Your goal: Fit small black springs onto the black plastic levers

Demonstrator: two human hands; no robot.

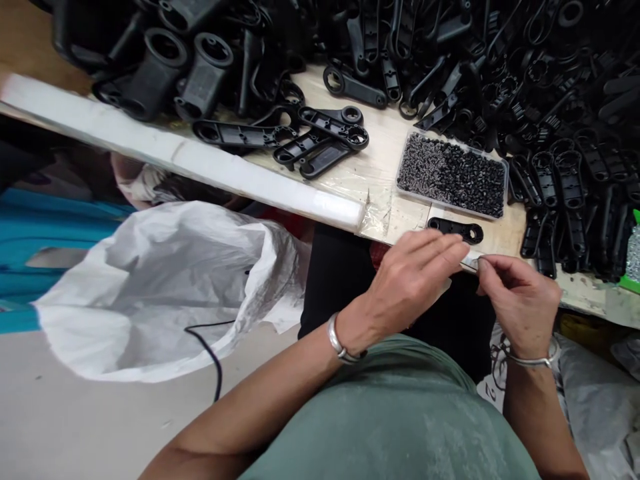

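Observation:
My left hand [417, 275] reaches to the table's front edge, its fingers stretched out side by side, with the thumb mostly hidden. Just beyond the fingertips lies a black plastic arm-shaped part [456, 231] with a toothed round opening at its right end; the fingers partly cover its near side. To the right, my right hand [520, 297] is closed in a pinch between thumb and forefinger. Whatever sits in that pinch is too small to make out. Behind the black part stands a clear plastic box [453, 175] filled with small dark pieces and screws.
Black plastic parts [330, 137] lie in heaps along the back and both sides of the wooden table [385, 160]. A white padded strip [190, 153] runs along the left front edge. Below it stands an open white sack [165, 287]. A green-edged container [633, 260] sits far right.

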